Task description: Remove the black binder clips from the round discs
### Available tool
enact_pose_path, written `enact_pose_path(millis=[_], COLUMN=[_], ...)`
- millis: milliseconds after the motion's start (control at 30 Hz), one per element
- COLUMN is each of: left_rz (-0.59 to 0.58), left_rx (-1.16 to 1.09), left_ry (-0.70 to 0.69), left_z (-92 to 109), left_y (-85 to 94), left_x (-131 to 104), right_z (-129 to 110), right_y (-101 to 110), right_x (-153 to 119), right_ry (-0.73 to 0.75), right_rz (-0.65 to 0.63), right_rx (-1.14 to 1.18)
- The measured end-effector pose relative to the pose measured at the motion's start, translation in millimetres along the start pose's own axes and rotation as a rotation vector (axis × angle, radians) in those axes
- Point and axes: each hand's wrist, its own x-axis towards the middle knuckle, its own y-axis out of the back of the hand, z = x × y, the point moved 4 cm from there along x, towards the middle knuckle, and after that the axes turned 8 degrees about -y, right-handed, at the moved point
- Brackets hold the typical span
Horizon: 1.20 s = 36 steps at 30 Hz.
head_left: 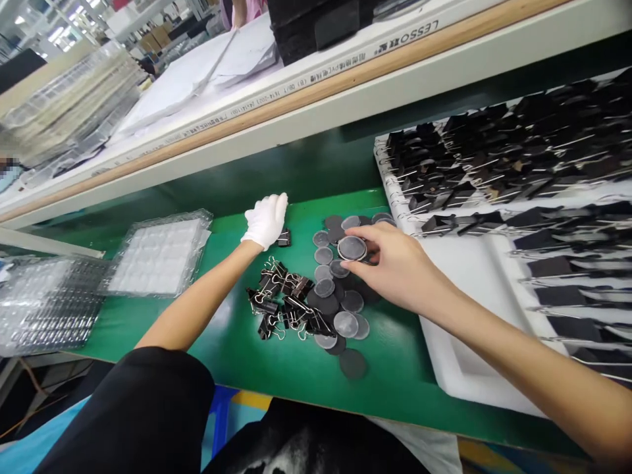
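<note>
A glossy green workbench top [276, 375] runs across the view, its front edge crossing above the person's lap. Near its middle lies a loose heap of black binder clips [299, 288] with silvery wire handles, and a lone binder clip [284, 238] lies farther back. Just right of the heap, touching it, spread dark grey round discs [352, 301], many overlapping. To the left rest a clear plastic tray [158, 257] and a stack of clear trays [49, 296]; on the right sits a white tray [437, 359]
</note>
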Motion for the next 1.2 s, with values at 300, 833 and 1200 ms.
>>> enact_pose_path(millis=[300,833,1200], left_rz=[0.056,0.092,0.104], left_rx=[-0.090,-0.225,-0.269], left_ry=[0.052,0.009,0.007], left_z=[-6,-12,-13], left_y=[-3.0,-16.2,-19.8], left_x=[-6,-6,-5], right_z=[-48,-30,-29], right_y=[-53,-104,-104], right_x=[58,93,92], right_ry=[0.015,0.169,0.145], right_rz=[-0.232,-0.354,-0.269], right_rx=[-0.546,-0.592,-0.572])
